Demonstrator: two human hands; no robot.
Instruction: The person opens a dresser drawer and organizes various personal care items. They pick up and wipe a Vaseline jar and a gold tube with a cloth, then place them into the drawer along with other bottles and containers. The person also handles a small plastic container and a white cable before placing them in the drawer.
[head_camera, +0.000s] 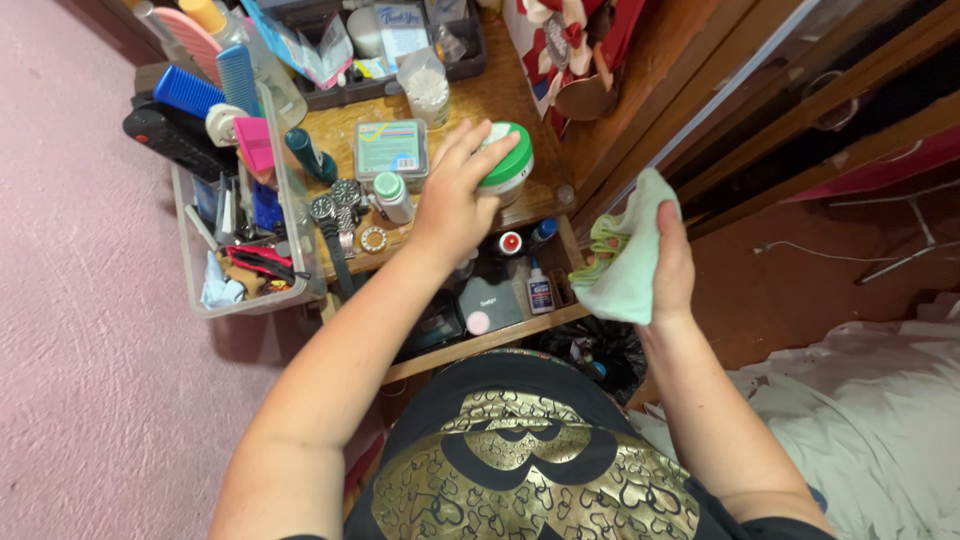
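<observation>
green-lidded jar (508, 166) sits on the cluttered wooden nightstand (470, 100), left hand (455, 195) spread over its lid to grip it, while the right hand (672, 262) clutches a bunched pale green cloth (625, 255), held clear beside it.

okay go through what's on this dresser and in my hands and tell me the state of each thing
Left hand: gripping the green-lidded jar.
Green-lidded jar: upright, lid on.
Right hand: holding the cloth.
Pale green cloth: bunched, lifted off the dresser.
Small white bottle: capped, upright.
Drawer: open.
Clear plastic bin: open, full.
</observation>
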